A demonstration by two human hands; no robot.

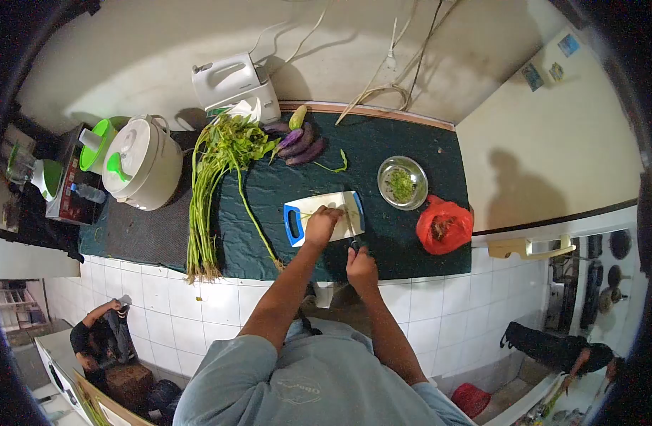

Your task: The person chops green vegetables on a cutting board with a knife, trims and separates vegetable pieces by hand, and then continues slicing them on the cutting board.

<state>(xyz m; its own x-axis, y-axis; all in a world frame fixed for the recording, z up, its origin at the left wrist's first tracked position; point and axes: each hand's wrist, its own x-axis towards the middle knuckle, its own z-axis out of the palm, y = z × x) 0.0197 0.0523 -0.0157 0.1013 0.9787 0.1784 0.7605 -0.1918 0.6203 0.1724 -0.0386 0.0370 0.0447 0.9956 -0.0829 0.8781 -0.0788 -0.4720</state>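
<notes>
Cut greens (354, 213) on board (315, 207), mid worktop (397, 259), just R of knife (348, 219). R hand (362, 270) has fingers clamped round knife handle, blade over board's R part. L hand (323, 226) is on board just L of blade, fingers bent down; can't tell if gripping anything. Bowl (418, 173) w/ chopped greens R of board, red bag (447, 221) just beside, nearer person. L of board: loose stalk (249, 203), then stalk bunch (207, 195). Eggplants (302, 148) behind board; cooker (145, 167) far L.
</notes>
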